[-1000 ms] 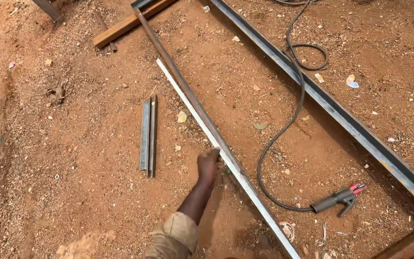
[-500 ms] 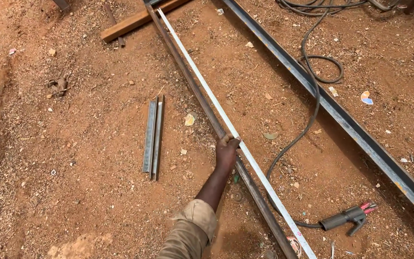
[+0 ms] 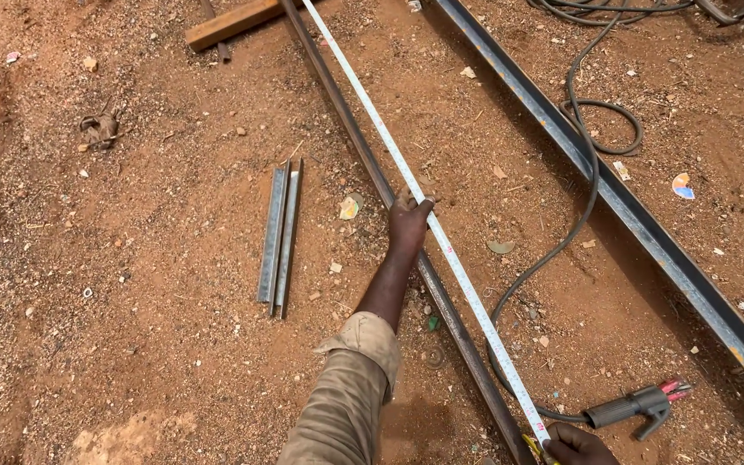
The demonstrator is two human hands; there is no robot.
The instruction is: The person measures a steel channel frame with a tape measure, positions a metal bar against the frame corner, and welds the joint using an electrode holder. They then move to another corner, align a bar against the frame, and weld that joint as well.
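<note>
The fingers [image 3: 413, 207] of the left hand [image 3: 408, 226] are curling narrowly over the tape measure blade [image 3: 424, 215], pinching it down where it is crossing the thin steel bar [image 3: 363, 164] lying on the red dirt ground [image 3: 131, 344]. The blade is running out from under those fingertips in both directions: up toward the top edge of the view, and down to the right hand [image 3: 579, 446], which is showing only partly at the bottom edge and is closing around the blade's near end; how its fingers are sitting cannot be made out. The bar is lying just under and beside the left palm. Left of that arm, two short metal strips [image 3: 279, 234] are lying side by side, well apart from the hand. Right of the blade, a black cable [image 3: 579, 215] is snaking down to a welding electrode holder [image 3: 639, 403] near the right hand. Farther right, a broad steel beam [image 3: 630, 207] is running diagonally. A wooden block [image 3: 234, 22] is resting near the top.
</note>
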